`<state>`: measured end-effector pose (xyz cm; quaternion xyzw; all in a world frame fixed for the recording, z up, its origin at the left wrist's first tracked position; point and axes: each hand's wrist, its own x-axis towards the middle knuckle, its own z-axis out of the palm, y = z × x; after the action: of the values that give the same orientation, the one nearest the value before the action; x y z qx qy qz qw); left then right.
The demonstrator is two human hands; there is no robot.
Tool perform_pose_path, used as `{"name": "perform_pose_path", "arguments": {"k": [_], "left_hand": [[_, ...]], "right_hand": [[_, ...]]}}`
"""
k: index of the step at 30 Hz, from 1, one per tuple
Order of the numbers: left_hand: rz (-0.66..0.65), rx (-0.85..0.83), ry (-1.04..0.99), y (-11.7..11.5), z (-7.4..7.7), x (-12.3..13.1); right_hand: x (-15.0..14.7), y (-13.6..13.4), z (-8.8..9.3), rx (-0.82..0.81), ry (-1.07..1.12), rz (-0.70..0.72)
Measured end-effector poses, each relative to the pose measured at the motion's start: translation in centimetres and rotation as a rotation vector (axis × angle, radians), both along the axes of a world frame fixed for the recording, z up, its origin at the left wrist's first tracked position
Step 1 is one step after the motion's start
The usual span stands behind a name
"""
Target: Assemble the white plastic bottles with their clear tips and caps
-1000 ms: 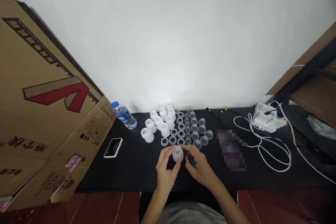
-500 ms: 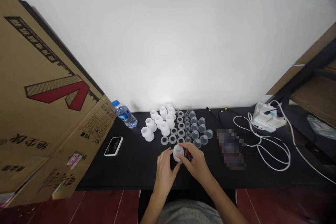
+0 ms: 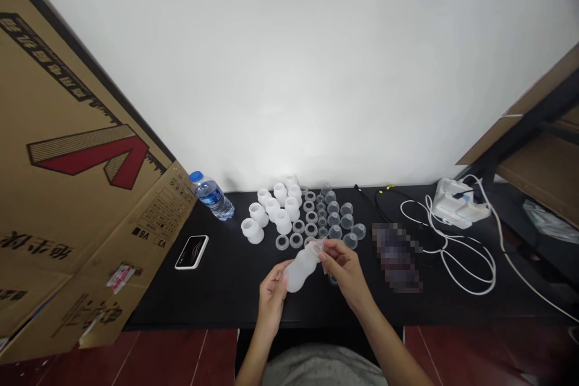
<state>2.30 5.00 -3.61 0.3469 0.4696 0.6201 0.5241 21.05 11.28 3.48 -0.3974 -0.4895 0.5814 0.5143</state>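
My left hand (image 3: 272, 298) grips the wide end of a white translucent bottle (image 3: 297, 273) with a bulging body. The bottle is tilted, its neck end pointing up and to the right. The fingers of my right hand (image 3: 344, 268) are pinched at that neck end, around a clear piece (image 3: 318, 245) whose shape is partly hidden by the fingers. A small round part (image 3: 333, 280) lies on the table beneath my right hand, partly covered. Beyond my hands are several white bottles (image 3: 283, 221), flat translucent rings (image 3: 297, 240) and clear dome caps (image 3: 346, 221), grouped in rows.
On the black table (image 3: 217, 295), a water bottle (image 3: 212, 196) and a white-framed device (image 3: 192, 252) lie to the left, beside a large cardboard box (image 3: 90, 193). To the right are a pixelated item (image 3: 398, 259), a coiled white cable (image 3: 446, 259) and a white power adapter (image 3: 459, 202).
The held bottle has gone from upright to tilted. My left hand has shifted slightly left and down onto its wide end, and my right hand is now at its neck.
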Motion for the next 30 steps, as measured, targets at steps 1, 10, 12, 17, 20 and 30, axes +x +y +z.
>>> {"name": "perform_pose_path", "arguments": {"k": [1,10,12,17,20,30], "left_hand": [[0.006,-0.010,-0.023,0.0,-0.1,0.0],[0.079,-0.085,-0.021,0.4,0.5,0.0],[0.093,-0.051,0.059,0.6,0.6,-0.6],[0.099,0.026,0.266,0.2,0.7,-1.9],[0.042,0.079,0.303,-0.4,0.8,-1.9],[0.098,0.116,0.215,-1.0,0.5,-1.7]], "right_hand": [[0.0,-0.1,0.1,-0.004,0.003,0.031],[1.1,-0.4,-0.8,0.022,-0.034,0.208],[1.5,-0.5,-0.8,0.103,-0.116,0.134],[1.8,-0.8,-1.0,0.168,-0.328,0.011],[1.6,-1.1,-1.2,0.118,-0.302,0.094],[2.2,-1.2,-0.8,0.048,-0.323,0.194]]}}
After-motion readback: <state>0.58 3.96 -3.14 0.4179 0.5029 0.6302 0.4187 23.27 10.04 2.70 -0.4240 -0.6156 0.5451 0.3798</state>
